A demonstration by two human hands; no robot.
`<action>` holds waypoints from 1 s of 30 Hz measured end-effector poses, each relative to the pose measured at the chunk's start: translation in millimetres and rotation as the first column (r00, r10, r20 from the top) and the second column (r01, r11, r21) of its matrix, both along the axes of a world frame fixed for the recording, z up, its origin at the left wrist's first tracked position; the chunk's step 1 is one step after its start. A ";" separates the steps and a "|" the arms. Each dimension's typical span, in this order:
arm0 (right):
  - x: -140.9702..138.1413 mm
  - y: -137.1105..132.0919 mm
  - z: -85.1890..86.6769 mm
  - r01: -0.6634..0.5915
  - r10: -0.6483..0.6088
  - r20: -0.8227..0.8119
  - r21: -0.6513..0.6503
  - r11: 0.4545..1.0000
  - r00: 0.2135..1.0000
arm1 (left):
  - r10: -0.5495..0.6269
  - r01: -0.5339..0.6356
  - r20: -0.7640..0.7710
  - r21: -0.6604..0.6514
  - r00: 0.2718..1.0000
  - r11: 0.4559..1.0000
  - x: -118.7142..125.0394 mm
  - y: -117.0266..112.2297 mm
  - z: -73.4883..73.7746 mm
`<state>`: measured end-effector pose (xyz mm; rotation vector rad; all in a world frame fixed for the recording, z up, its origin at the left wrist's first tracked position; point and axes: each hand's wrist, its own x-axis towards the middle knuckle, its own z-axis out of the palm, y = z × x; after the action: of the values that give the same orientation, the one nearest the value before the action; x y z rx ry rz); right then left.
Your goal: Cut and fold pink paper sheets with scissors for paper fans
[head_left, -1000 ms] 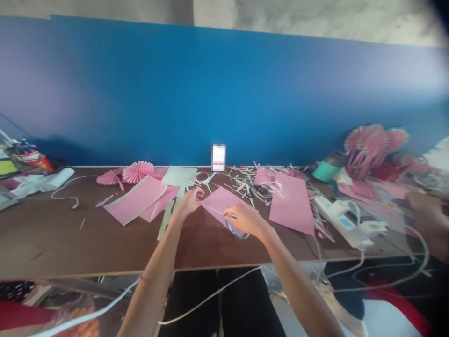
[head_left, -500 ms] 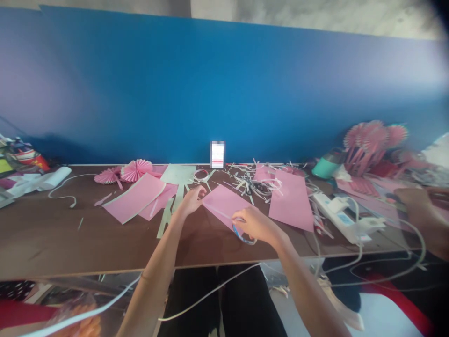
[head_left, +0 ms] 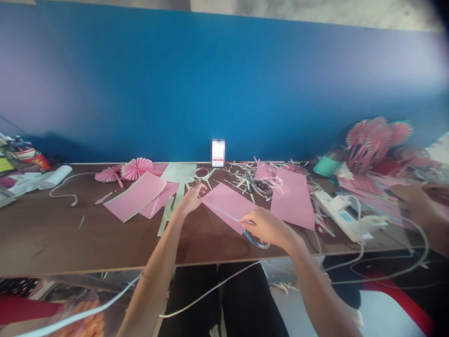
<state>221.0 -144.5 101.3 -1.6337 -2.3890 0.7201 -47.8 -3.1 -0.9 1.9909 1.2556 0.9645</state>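
A pale strip of tape [head_left: 224, 213] runs slantwise over a pink paper sheet [head_left: 234, 202] in front of me. At the sheet's left corner, my left hand [head_left: 192, 198] has its fingers curled on the end of this strip; the exact contact is small and partly hidden. My right hand [head_left: 261, 225] is closed on a roll of tape [head_left: 255, 239], its blue-and-white ring hanging below the fingers. Between the two hands the strip looks straight. The right hand is just past the sheet's lower right edge.
Pink sheets lie left [head_left: 135, 196] and right [head_left: 293, 199]. Paper scraps [head_left: 250, 180] and another tape roll [head_left: 201, 174] are behind, near an upright phone [head_left: 218, 153]. A power strip [head_left: 338, 215], cables and pink paper fans [head_left: 377, 133] stand right, beside another person's arm [head_left: 417, 210].
My right hand has moved right and slightly toward me with the tape roll, and the strip across the pink sheet is longer. My left hand has stayed at the corner.
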 end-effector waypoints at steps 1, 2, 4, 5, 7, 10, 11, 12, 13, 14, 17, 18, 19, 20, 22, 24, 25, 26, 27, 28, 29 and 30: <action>1.1 -0.5 -0.1 -0.002 0.002 0.017 -0.017 1.000 1.000 | 0.001 -0.001 -0.016 0.009 1.000 1.000 -0.1 -0.3 0.4; 1.9 -0.6 -0.4 -0.004 0.005 0.029 -0.032 0.999 1.000 | 0.005 -0.004 -0.032 0.019 0.999 1.000 -0.4 -0.4 0.6; 2.7 0.3 -1.1 -0.005 0.008 0.042 -0.060 0.998 0.999 | 0.013 -0.011 -0.058 0.034 0.998 0.999 -1.3 -0.6 0.5; 2.7 1.2 -1.6 -0.001 0.004 0.047 -0.075 0.997 0.999 | 0.015 -0.013 -0.070 0.037 0.997 0.999 -1.6 -0.7 0.3; 1.8 3.8 -3.0 0.012 -0.006 0.060 -0.109 0.994 0.998 | 0.020 -0.015 -0.099 0.043 0.995 0.999 -1.8 -0.6 -0.3; 0.5 8.2 -6.3 0.019 -0.006 0.086 -0.145 0.989 0.996 | 0.027 -0.019 -0.149 0.056 0.988 0.998 -1.0 0.0 -1.3; 0.3 9.5 -7.6 0.015 -0.001 0.095 -0.146 0.989 0.995 | 0.030 -0.020 -0.161 0.059 0.987 0.998 -0.6 0.4 -1.8; 0.2 10.6 -8.7 0.010 0.006 0.106 -0.144 0.990 0.994 | 0.029 -0.019 -0.168 0.063 0.985 0.998 -0.2 0.8 -2.4; 0.1 11.5 -9.6 0.003 0.013 0.115 -0.140 0.990 0.993 | 0.027 -0.015 -0.172 0.067 0.985 0.998 0.0 1.2 -3.0; -0.1 12.0 -10.2 -0.006 0.024 0.124 -0.141 0.990 0.992 | 0.024 -0.011 -0.176 0.071 0.984 0.997 0.2 1.7 -3.7; -2.2 12.0 -9.9 -0.041 0.062 0.147 -0.144 0.989 0.987 | 0.019 -0.003 -0.197 0.082 0.980 0.997 0.7 2.8 -5.6; -3.5 11.8 -9.4 -0.051 0.074 0.158 -0.141 0.989 0.985 | 0.020 -0.002 -0.206 0.086 0.978 0.996 0.9 3.1 -6.2; -4.8 11.7 -8.9 -0.061 0.084 0.171 -0.135 0.989 0.982 | 0.020 -0.001 -0.213 0.090 0.977 0.996 1.2 3.4 -6.6; -6.2 11.7 -8.7 -0.068 0.091 0.185 -0.126 0.990 0.978 | 0.022 -0.002 -0.217 0.095 0.976 0.995 1.5 3.5 -7.1; -8.2 12.1 -9.1 -0.085 0.103 0.207 -0.098 0.992 0.973 | 0.027 -0.004 -0.225 0.103 0.974 0.995 1.8 3.8 -7.8; -8.8 12.5 -10.1 -0.100 0.112 0.216 -0.066 0.993 0.970 | 0.030 -0.006 -0.232 0.102 0.972 0.995 1.6 4.1 -8.3; -8.7 12.5 -10.3 -0.104 0.114 0.219 -0.055 0.993 0.969 | 0.033 -0.009 -0.236 0.101 0.971 0.995 1.3 4.2 -8.4; -8.4 12.3 -10.2 -0.107 0.115 0.217 -0.051 0.993 0.969 | 0.036 -0.012 -0.241 0.100 0.970 0.995 1.0 4.3 -8.4; -8.1 11.7 -9.7 -0.105 0.114 0.210 -0.054 0.993 0.971 | 0.040 -0.015 -0.248 0.101 0.968 0.995 0.7 4.5 -8.3; -7.8 11.0 -8.8 -0.100 0.111 0.200 -0.064 0.993 0.973 | 0.045 -0.019 -0.257 0.105 0.965 0.994 0.5 4.6 -8.1; -7.6 10.1 -7.6 -0.093 0.106 0.190 -0.074 0.993 0.976 | 0.052 -0.022 -0.267 0.112 0.962 0.994 0.5 4.8 -7.7; -7.6 9.2 -6.4 -0.085 0.099 0.180 -0.083 0.993 0.979 | 0.059 -0.027 -0.280 0.119 0.958 0.993 0.6 5.0 -7.3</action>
<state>213.5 -135.4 94.9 -1.6966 -2.6121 0.7109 -47.1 1.9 -8.2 2.2615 1.4286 0.8068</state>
